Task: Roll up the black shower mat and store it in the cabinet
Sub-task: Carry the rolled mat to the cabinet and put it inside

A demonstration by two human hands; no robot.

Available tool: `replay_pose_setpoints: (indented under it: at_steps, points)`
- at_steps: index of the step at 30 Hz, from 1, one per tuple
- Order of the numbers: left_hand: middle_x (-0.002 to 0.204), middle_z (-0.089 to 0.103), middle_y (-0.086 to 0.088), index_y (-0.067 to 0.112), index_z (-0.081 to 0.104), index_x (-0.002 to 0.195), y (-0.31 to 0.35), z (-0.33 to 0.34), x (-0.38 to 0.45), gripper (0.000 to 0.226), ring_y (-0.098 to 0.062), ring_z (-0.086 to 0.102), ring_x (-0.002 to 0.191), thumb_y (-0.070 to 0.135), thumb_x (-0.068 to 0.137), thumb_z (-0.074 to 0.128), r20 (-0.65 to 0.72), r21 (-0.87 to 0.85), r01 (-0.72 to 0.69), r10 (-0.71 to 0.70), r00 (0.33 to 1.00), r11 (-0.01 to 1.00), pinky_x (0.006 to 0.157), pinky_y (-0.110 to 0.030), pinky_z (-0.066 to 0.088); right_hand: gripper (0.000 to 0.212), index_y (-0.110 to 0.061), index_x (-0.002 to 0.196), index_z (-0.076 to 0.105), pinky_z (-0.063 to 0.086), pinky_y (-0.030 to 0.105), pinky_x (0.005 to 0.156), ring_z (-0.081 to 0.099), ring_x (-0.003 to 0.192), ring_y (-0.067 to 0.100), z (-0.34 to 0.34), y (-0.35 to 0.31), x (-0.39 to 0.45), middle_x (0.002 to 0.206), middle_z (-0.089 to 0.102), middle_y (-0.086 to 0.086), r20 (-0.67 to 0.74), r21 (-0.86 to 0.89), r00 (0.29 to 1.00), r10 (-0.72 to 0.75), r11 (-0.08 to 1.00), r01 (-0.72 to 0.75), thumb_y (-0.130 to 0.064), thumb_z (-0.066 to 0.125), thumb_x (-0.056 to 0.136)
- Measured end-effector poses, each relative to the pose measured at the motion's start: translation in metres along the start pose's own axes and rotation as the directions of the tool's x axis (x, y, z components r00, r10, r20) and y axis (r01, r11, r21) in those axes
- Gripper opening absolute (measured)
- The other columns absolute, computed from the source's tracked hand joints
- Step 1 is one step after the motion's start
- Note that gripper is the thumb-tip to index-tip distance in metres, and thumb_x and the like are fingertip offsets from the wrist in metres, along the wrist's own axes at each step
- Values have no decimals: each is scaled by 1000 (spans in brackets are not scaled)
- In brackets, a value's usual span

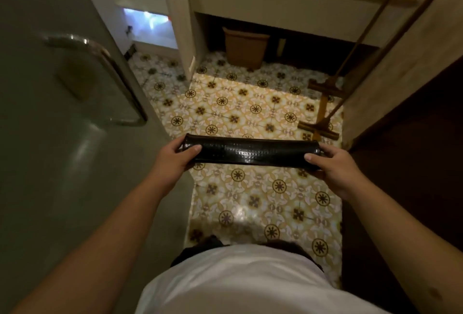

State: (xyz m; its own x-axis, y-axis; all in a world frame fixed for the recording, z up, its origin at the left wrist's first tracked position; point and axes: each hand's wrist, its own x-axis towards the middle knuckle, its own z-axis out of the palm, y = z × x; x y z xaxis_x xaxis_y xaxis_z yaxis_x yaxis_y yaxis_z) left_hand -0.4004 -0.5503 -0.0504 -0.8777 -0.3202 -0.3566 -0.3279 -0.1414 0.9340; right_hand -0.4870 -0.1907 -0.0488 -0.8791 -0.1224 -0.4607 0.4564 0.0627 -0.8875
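Left hand (176, 157) and right hand (330, 163) clamp fingers (194, 149) round the rolled black shower mat's (250, 152) ends.

Black shower mat (250, 153), rolled, horizontal, textured

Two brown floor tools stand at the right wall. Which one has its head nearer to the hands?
The squeegee head lying just beyond the right hand and the rolled black mat. The other head sits farther away, toward the brown bin.

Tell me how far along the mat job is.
Rolling looks done: the black mat is a tight roll. In hand: left hand and right hand grip its ends above the tiled floor. Left: storing it; no open cabinet is clearly visible.
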Motion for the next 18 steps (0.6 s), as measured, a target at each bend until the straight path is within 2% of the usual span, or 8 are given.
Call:
replay_pose_setpoints:
  at_steps: [3, 8, 10, 13, 16, 18]
  points:
    - [109, 66, -3, 15, 60, 125, 13, -3, 41, 38, -17, 65, 98, 16, 87, 67, -9, 16, 29, -29, 1000, 999, 71, -24, 54, 40, -15, 118, 65, 56, 33, 72, 67, 100, 25, 10, -28, 46, 111, 69, 6, 31, -27, 999, 11, 1000, -10, -7, 74, 80]
    - [104, 68, -3, 20, 64, 119, 25, 5, 103, 33, -17, 66, 93, 19, 86, 69, -75, 44, 13, -10, 997, 999, 70, -26, 53, 33, -20, 109, 70, 57, 30, 68, 71, 91, 20, 20, -62, 133, 104, 73, 5, 102, -78, 995, 17, 997, -9, -5, 73, 80]
    - [106, 68, -4, 18, 62, 124, 26, 11, 127, 39, -19, 66, 94, 18, 85, 70, -122, 13, 26, -24, 992, 1000, 72, -29, 53, 41, -14, 118, 65, 57, 31, 69, 70, 93, 22, 24, -73, 173, 105, 73, 5, 128, -96, 991, 33, 995, -21, -4, 73, 80]
    - [106, 69, -3, 18, 64, 121, 32, 23, 170, 37, -18, 67, 95, 16, 85, 70, -207, -101, 59, -79, 975, 993, 70, -25, 53, 44, -9, 121, 62, 57, 27, 64, 71, 91, 22, 32, -99, 244, 99, 76, 2, 218, -129, 975, 47, 991, -18, -4, 73, 79]
    - [105, 68, -3, 19, 65, 120, 48, 35, 207, 33, -17, 67, 95, 16, 87, 68, -275, -129, 66, -100, 956, 989, 71, -25, 53, 49, -7, 127, 57, 58, 29, 68, 69, 93, 23, 44, -126, 302, 112, 70, 10, 267, -164, 961, 65, 986, -21, -3, 73, 81]
    - [106, 66, -5, 15, 62, 124, 61, 42, 230, 37, -21, 66, 96, 14, 87, 67, -349, -141, 65, -111, 931, 988, 74, -28, 54, 46, -8, 124, 60, 59, 30, 70, 68, 94, 23, 53, -146, 341, 111, 70, 10, 306, -187, 948, 83, 982, -26, -3, 72, 81]
